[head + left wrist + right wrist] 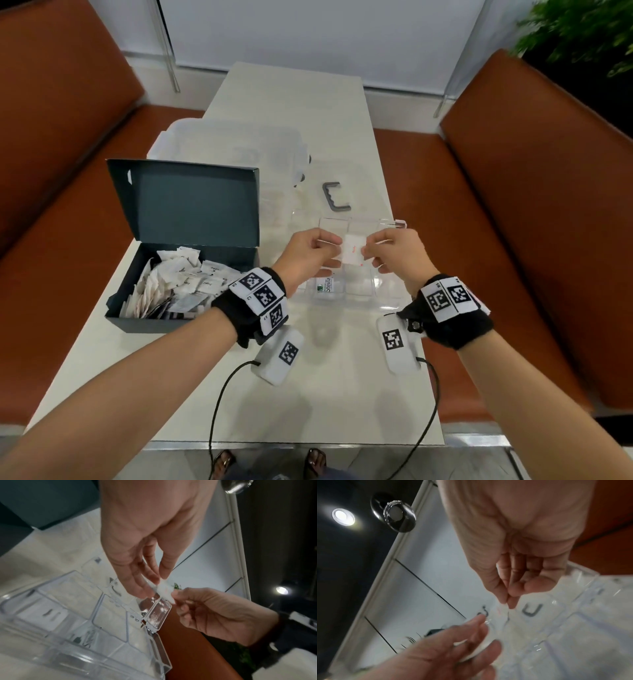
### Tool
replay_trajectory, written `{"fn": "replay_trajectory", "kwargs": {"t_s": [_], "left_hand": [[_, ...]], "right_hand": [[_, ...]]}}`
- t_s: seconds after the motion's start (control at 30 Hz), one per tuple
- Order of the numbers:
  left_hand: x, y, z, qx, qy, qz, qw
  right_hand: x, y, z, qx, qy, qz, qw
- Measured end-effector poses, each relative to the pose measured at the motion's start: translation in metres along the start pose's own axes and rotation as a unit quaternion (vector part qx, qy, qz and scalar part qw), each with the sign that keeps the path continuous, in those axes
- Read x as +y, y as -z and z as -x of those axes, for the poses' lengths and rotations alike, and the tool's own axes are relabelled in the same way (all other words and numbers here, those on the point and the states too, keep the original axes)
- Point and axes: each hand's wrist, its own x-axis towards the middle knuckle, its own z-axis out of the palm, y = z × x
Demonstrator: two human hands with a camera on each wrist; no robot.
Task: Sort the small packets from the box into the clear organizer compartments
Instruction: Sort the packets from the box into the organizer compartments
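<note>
A small white packet (352, 251) with red print hangs over the clear organizer (387, 301), held from both sides. My left hand (337, 246) pinches its left edge and my right hand (368, 253) pinches its right edge. In the left wrist view the packet (165, 589) sits between my left hand (155, 585) and my right hand (176, 597), above the organizer's compartments (96, 616). In the right wrist view my right hand (507, 602) nips the packet (500, 612); my left hand (483, 628) is blurred. The open dark box (126, 318) of packets stands to the left.
A Stevia packet (326, 284) lies in a near compartment. Behind the organizer lie a grey handle piece (335, 198) and a clear plastic tub (233, 147). The box lid (188, 202) stands upright. Orange benches flank the narrow white table (308, 394).
</note>
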Motion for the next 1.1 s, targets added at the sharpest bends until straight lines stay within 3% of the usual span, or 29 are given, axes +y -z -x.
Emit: {"fn": "replay_trajectory", "kwargs": {"t_s": [0.1,0.2,0.33,0.57,0.9,1.1], "left_hand": [[-0.006,-0.005,-0.001,0.002,0.000,-0.047,0.999],[-0.011,-0.005,0.000,-0.007,0.015,-0.058,0.998],[-0.014,-0.001,0.002,-0.011,0.022,-0.066,0.997],[-0.020,0.008,0.008,-0.009,0.028,-0.053,0.998],[-0.022,0.017,0.013,-0.016,0.027,-0.048,0.998],[-0.023,0.023,0.014,-0.017,0.026,-0.049,0.998]], "right_hand": [[0.017,0.000,-0.007,0.016,-0.006,0.141,0.990],[0.027,-0.016,-0.011,-0.013,0.011,0.285,0.958],[0.034,-0.040,-0.021,-0.031,0.026,0.399,0.916],[0.045,-0.056,-0.040,-0.059,0.016,0.483,0.874],[0.050,-0.059,-0.044,-0.070,0.107,0.607,0.784],[0.045,-0.057,-0.040,-0.097,0.101,0.611,0.779]]}}
